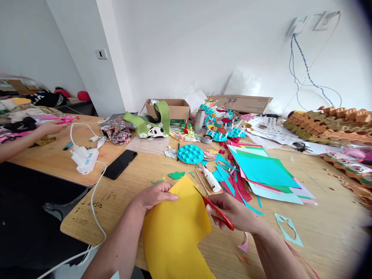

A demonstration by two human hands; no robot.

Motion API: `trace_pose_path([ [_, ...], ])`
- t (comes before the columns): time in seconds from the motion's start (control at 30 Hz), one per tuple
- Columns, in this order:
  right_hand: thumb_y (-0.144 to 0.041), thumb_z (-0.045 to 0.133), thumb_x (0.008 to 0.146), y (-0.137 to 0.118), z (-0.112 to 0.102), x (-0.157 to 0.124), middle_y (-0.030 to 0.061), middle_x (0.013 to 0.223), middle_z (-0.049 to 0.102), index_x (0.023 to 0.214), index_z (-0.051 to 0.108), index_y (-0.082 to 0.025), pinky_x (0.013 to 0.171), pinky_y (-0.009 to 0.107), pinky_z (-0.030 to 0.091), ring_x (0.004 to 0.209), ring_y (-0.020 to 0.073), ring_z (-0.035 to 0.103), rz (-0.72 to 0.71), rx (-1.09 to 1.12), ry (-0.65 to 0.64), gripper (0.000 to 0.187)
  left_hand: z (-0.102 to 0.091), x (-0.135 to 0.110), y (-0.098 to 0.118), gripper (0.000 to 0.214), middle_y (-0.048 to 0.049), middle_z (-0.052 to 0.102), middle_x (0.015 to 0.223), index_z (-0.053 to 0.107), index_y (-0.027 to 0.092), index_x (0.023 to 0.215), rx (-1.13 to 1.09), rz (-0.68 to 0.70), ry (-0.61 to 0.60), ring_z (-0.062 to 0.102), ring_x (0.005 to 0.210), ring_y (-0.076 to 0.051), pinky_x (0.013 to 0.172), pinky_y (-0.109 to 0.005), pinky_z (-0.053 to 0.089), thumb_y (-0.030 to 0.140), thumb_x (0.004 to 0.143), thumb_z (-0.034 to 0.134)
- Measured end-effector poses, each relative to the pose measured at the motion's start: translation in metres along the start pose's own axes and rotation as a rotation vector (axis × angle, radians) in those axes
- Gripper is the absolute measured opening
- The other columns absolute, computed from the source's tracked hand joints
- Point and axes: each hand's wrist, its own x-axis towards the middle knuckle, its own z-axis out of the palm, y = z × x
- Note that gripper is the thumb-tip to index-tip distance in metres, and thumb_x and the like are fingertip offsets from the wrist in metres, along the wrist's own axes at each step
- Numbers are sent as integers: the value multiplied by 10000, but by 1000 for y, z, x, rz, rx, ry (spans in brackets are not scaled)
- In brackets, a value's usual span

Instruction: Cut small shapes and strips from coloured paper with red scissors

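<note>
Near the glue bottle (211,179), the left hand (154,195) is gripping the yellow sheet (174,228) while the right hand (235,213), clamped on red scissors (216,209), is apparently starting 1 cut needing steady paper.

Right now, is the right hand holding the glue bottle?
No, the right hand grips red scissors at the yellow paper, while the glue bottle lies on the table.

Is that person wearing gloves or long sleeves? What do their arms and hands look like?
No gloves: the left hand and the right hand are bare. Both forearms are bare too, with no sleeves in view. I can see no watch, bracelet or ring.
</note>
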Motion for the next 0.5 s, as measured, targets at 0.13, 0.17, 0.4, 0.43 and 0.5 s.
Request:
trace_pose_path([
  [0.13,-552,477,825,1,0,0,-12,556,551,684,450,-177,411,175,378,471,94,546,-2,-19,9,402,0,0,0,270,-84,707,821,701,119,825,0,0,7,630,665,-161,630,-247,460,340,670,699],
  [0.17,-550,474,827,1,0,0,-10,556,554,685,455,-176,411,175,377,469,92,543,-3,-27,10,401,0,0,-1,269,-83,706,817,700,117,825,2,-2,12,628,660,-160,625,-246,459,337,671,697],
  [0.4,-540,505,812,2,0,1,-17,537,547,672,458,-175,404,167,362,457,87,534,-9,-4,17,393,-1,0,-1,284,-81,703,802,699,111,835,12,-3,10,623,648,-159,617,-246,453,344,673,692],
  [0.43,-536,511,809,2,0,1,-19,531,544,673,460,-175,402,166,359,452,84,528,-12,-3,18,390,-1,0,-1,284,-80,703,801,698,110,838,9,-2,7,622,647,-157,617,-246,452,342,673,691],
  [0.5,-528,518,809,3,0,1,-21,527,541,672,461,-173,401,164,355,448,81,522,-13,1,20,384,0,0,-1,277,-77,703,803,698,111,837,3,2,6,622,649,-154,621,-244,452,335,673,691],
])
